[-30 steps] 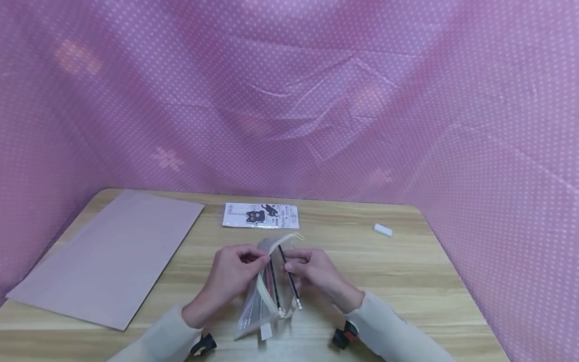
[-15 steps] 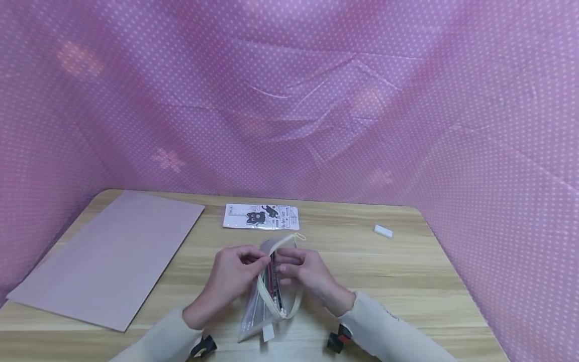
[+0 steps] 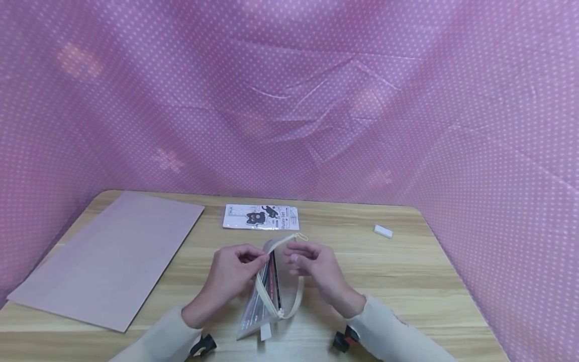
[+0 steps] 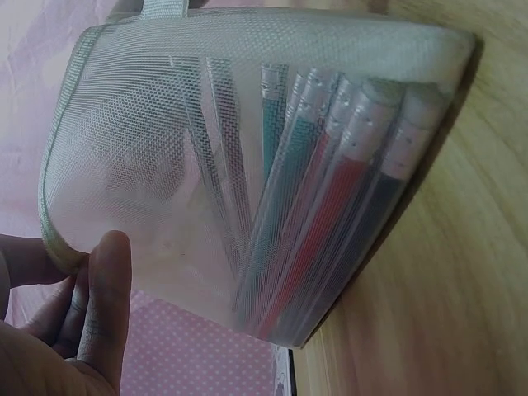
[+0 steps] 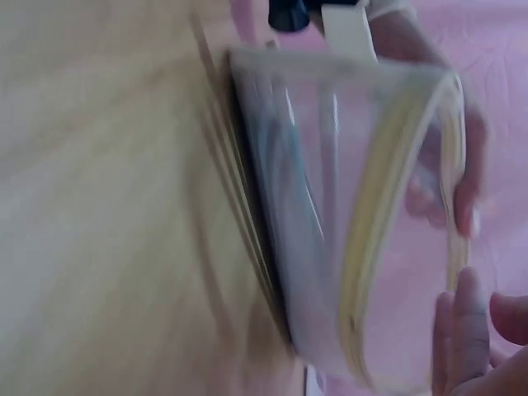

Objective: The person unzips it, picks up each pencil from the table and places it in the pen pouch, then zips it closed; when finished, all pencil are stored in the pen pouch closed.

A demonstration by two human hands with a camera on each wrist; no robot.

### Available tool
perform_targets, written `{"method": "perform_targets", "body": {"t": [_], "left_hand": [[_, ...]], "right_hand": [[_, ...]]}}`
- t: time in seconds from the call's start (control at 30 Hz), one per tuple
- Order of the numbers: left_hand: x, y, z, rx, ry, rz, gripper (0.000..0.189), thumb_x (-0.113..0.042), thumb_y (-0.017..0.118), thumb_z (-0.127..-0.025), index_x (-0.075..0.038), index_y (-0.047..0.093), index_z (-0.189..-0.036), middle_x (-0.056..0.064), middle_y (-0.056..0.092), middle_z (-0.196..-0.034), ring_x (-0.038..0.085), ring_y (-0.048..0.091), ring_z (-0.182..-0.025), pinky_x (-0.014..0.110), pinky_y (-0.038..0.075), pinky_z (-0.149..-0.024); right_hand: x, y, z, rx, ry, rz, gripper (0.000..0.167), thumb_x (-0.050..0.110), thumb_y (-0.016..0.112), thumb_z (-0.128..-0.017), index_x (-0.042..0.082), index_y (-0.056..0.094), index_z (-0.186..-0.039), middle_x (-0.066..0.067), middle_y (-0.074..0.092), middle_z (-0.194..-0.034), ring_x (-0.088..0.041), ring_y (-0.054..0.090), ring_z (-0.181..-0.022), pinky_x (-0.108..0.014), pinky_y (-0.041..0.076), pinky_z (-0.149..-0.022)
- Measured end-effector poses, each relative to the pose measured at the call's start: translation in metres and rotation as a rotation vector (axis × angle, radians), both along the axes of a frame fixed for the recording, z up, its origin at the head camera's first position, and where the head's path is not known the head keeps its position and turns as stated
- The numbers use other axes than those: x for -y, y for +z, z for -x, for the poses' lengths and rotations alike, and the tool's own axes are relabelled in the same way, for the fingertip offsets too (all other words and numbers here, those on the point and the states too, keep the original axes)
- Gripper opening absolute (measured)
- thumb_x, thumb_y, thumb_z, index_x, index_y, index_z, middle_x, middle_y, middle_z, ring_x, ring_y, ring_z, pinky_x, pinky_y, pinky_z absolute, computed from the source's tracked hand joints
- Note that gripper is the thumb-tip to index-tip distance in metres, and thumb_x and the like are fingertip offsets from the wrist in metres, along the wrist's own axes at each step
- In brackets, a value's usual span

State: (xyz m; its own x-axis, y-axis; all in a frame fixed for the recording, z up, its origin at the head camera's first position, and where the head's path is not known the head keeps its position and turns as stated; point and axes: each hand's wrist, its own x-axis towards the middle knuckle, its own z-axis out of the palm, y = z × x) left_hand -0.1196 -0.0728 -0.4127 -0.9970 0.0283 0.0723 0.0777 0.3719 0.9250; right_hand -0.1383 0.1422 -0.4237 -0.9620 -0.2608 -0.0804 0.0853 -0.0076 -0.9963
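In the head view a pale mesh zip pencil pouch (image 3: pixel 250 322) stands unzipped on the table, its mouth spread wide. My left hand (image 3: pixel 232 274) pinches the pouch's left rim between thumb and fingers. Through the mesh in the left wrist view show several pencils with white-capped ends, among them a red pencil (image 4: pixel 334 202), a teal pencil (image 4: pixel 272 136) and a dark pencil (image 4: pixel 375 219). My right hand (image 3: pixel 318 264) holds nothing; its fingers, loosely bent, are at the right side of the pouch mouth, close to the zip edge (image 5: pixel 384 198).
Behind the pouch lies a packaged ruler set (image 3: pixel 261 216) printed with black cats. A white eraser (image 3: pixel 383 231) is at the back right. A large pinkish board (image 3: pixel 108 256) covers the table's left side. Pink dotted cloth (image 3: pixel 289 100) hangs around the table (image 3: pixel 407 281).
A second ago my right hand held a black pencil over the pouch mouth. It lowered the pencil inside, let it go and drew back to the right. The left hand kept its grip.
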Motion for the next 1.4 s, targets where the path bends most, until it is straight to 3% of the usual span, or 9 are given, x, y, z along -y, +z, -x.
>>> {"method": "perform_targets", "body": {"t": [0.2, 0.3, 0.47, 0.57, 0.77, 0.9, 1.07, 1.27, 1.4], "left_hand": [[0.0, 0.001, 0.001, 0.007, 0.001, -0.008, 0.006, -0.017, 0.081, -0.084, -0.014, 0.078, -0.088, 0.001, 0.075, -0.078, 0.011, 0.063, -0.065, 0.021, 0.052, -0.056], [0.0, 0.001, 0.001, 0.006, 0.001, -0.009, 0.006, -0.017, 0.081, -0.084, -0.013, 0.078, -0.087, 0.001, 0.075, -0.078, 0.011, 0.062, -0.065, 0.021, 0.052, -0.056], [-0.002, 0.001, 0.002, 0.009, -0.006, -0.011, 0.005, -0.016, 0.082, -0.083, -0.015, 0.078, -0.086, 0.0, 0.075, -0.078, 0.011, 0.064, -0.066, 0.021, 0.053, -0.057], [-0.004, 0.001, 0.002, 0.014, -0.011, -0.01, 0.005, -0.015, 0.082, -0.083, -0.017, 0.078, -0.086, 0.0, 0.076, -0.078, 0.011, 0.064, -0.067, 0.022, 0.054, -0.058], [-0.006, -0.004, 0.01, 0.054, -0.067, -0.037, 0.006, -0.021, 0.081, -0.085, -0.017, 0.078, -0.088, 0.001, 0.074, -0.078, 0.014, 0.064, -0.065, 0.024, 0.055, -0.056], [-0.006, -0.006, 0.027, 0.041, -0.1, -0.059, 0.011, -0.023, 0.078, -0.088, -0.014, 0.077, -0.095, 0.006, 0.075, -0.084, 0.016, 0.064, -0.069, 0.025, 0.055, -0.06], [-0.011, -0.012, 0.061, -0.002, -0.132, 0.023, 0.016, -0.022, 0.077, -0.089, -0.016, 0.076, -0.104, 0.001, 0.076, -0.101, 0.014, 0.066, -0.087, 0.027, 0.056, -0.078], [-0.019, -0.02, 0.091, 0.084, -0.29, 0.078, 0.022, -0.021, 0.073, -0.091, -0.019, 0.076, -0.113, 0.0, 0.076, -0.114, 0.016, 0.067, -0.105, 0.035, 0.054, -0.094], [-0.02, -0.022, 0.1, 0.171, -0.38, -0.004, 0.022, -0.018, 0.071, -0.093, -0.015, 0.076, -0.114, 0.004, 0.075, -0.119, 0.018, 0.066, -0.111, 0.031, 0.051, -0.096]], "right_hand": [[-0.015, 0.006, 0.021, -0.098, -0.183, -0.03, 0.031, 0.0, 0.066, -0.092, -0.005, 0.065, -0.123, -0.025, 0.071, -0.116, -0.011, 0.069, -0.085, -0.023, 0.058, -0.066], [-0.021, 0.004, 0.035, -0.129, -0.24, -0.077, 0.032, 0.002, 0.068, -0.091, -0.002, 0.066, -0.122, -0.022, 0.07, -0.116, -0.013, 0.067, -0.091, -0.019, 0.055, -0.071], [-0.023, -0.008, 0.049, -0.035, -0.149, -0.062, 0.042, 0.003, 0.069, -0.091, -0.002, 0.06, -0.131, -0.024, 0.065, -0.13, -0.018, 0.068, -0.108, -0.025, 0.058, -0.092], [-0.019, -0.014, 0.051, 0.048, -0.118, -0.041, 0.04, 0.001, 0.068, -0.091, -0.005, 0.06, -0.129, -0.019, 0.071, -0.117, -0.016, 0.071, -0.097, -0.029, 0.06, -0.089], [-0.012, -0.021, 0.053, 0.12, -0.167, 0.001, 0.027, -0.004, 0.068, -0.09, -0.006, 0.063, -0.117, 0.001, 0.072, -0.087, -0.01, 0.069, -0.076, -0.028, 0.062, -0.076], [-0.011, -0.023, 0.053, 0.153, -0.186, 0.038, 0.024, -0.006, 0.068, -0.089, -0.005, 0.065, -0.112, 0.0, 0.07, -0.083, -0.011, 0.068, -0.073, -0.028, 0.061, -0.075], [-0.008, -0.023, 0.053, 0.164, -0.19, 0.06, 0.02, -0.006, 0.068, -0.088, -0.002, 0.067, -0.107, 0.0, 0.07, -0.083, -0.011, 0.069, -0.074, -0.027, 0.061, -0.076], [-0.003, -0.021, 0.053, 0.161, -0.2, 0.078, 0.018, -0.006, 0.069, -0.088, 0.0, 0.069, -0.105, 0.001, 0.072, -0.084, -0.01, 0.069, -0.075, -0.026, 0.061, -0.077], [-0.001, -0.019, 0.052, 0.17, -0.205, 0.121, 0.018, -0.008, 0.068, -0.087, 0.001, 0.069, -0.103, 0.002, 0.073, -0.086, -0.009, 0.069, -0.076, -0.024, 0.061, -0.078]]}}
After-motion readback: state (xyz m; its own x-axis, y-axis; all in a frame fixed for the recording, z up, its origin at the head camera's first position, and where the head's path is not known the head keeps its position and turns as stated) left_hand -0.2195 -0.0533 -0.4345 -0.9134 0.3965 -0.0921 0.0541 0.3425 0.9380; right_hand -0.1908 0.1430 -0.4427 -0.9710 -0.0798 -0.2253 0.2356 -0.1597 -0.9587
